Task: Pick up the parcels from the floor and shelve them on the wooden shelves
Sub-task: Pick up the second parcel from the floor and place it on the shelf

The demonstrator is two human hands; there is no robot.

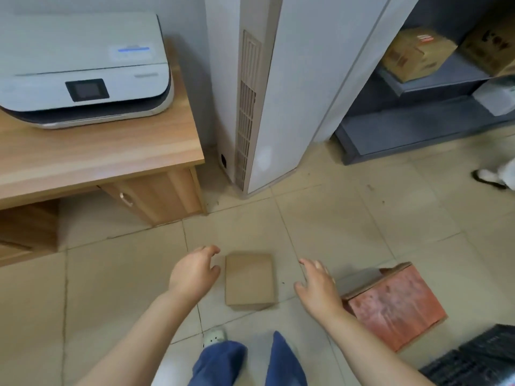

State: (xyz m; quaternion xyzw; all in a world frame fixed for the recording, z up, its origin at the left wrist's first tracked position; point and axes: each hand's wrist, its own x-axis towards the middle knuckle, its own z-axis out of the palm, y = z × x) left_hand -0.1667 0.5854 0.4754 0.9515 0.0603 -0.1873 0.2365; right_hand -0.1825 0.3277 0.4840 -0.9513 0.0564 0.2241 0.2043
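Both hands hover empty with fingers spread, the left hand (193, 271) and right hand (317, 288) flanking a small brown parcel (250, 280) that lies flat on the tiled floor (117, 274) between them, untouched. Just beyond the right hand sits a reddish parcel (395, 305), also on the floor.

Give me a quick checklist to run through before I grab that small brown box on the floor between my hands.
1. Left hand open and empty: ok.
2. Right hand open and empty: ok.
3. Small brown box lies flat on the floor, nothing on top: ok.
4. Hands on either side of the box, not yet touching: ok.
5. Red box close under the right wrist, may get bumped: not ok.
6. Box weight and whether it is sealed: cannot tell.
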